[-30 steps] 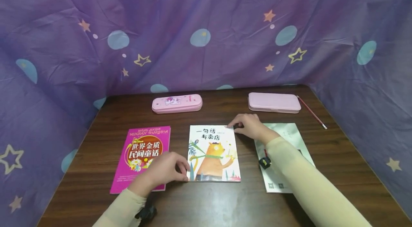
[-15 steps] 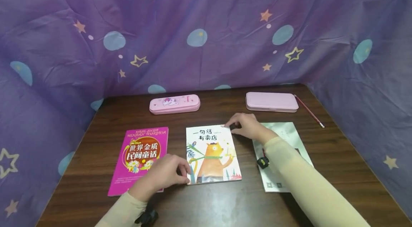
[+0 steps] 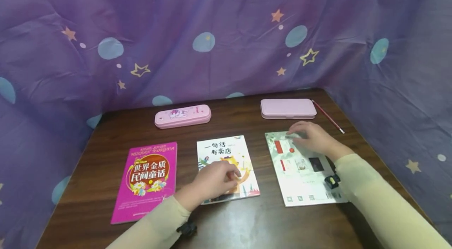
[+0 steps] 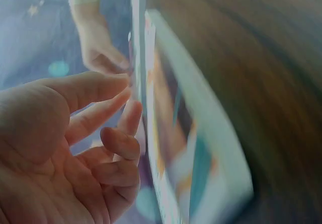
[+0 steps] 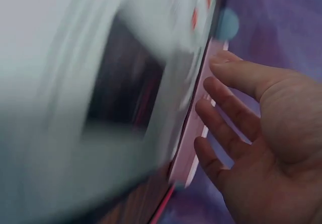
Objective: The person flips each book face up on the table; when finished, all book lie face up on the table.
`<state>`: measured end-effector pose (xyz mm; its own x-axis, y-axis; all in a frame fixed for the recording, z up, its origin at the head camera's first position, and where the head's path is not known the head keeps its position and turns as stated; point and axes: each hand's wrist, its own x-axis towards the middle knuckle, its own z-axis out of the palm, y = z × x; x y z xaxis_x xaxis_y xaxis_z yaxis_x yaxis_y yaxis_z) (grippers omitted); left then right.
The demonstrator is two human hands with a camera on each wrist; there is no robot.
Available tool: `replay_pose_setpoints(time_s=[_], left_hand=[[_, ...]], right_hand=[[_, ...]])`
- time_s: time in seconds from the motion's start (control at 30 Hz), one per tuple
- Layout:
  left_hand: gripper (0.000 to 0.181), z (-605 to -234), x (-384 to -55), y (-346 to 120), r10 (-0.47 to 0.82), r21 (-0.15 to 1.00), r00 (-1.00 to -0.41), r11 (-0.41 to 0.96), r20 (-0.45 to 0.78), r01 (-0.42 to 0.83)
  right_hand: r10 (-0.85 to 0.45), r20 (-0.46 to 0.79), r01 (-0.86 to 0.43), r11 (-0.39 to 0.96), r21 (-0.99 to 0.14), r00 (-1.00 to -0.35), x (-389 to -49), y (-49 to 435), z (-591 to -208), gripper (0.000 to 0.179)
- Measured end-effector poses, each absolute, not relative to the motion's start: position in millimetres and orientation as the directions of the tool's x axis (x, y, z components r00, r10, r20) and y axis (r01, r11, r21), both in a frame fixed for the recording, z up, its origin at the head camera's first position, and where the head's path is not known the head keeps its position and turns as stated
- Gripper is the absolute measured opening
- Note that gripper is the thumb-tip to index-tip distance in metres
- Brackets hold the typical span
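My left hand (image 3: pixel 216 181) hovers over the white picture book (image 3: pixel 220 147) with a bear on its cover, fingers loosely bent and nothing between them. In the left wrist view its thumb and fingers show apart from the book's surface. Over the top of the pale green book (image 3: pixel 300 186) is my right hand (image 3: pixel 312 139), its fingers relaxed and holding nothing. The right wrist view has those fingers (image 5: pixel 221 128) spread above the cover. A magenta book (image 3: pixel 148 178) lies flat to the left, its lower right corner overlapped by the left sleeve.
A pink pencil case with a rabbit picture (image 3: pixel 183 116) lies at the back left of the wooden table (image 3: pixel 233 225). Another, plain pink pencil case (image 3: pixel 288 108) is at the back right, beside a red pencil (image 3: pixel 328 117). A purple curtain (image 3: pixel 226 13) hangs behind.
Both hands have let go of the picture book's corners and moved right: the left now over its middle, the right over the green book. The picture book stays slightly turned; the head view has shifted.
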<state>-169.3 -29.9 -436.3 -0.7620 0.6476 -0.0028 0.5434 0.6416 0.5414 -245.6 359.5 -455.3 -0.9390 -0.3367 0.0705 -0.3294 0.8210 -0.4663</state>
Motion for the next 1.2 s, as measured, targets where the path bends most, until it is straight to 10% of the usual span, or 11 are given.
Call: replay_pose_setpoints(time_s=[1.2], left_hand=[[0.030, -464, -137, 103, 0.566, 0.414, -0.824, 0.744, 0.026, 0.524]], right_hand=[[-0.361, 0.081, -0.356, 0.812, -0.462, -0.929, -250, 449, -473, 0.043]])
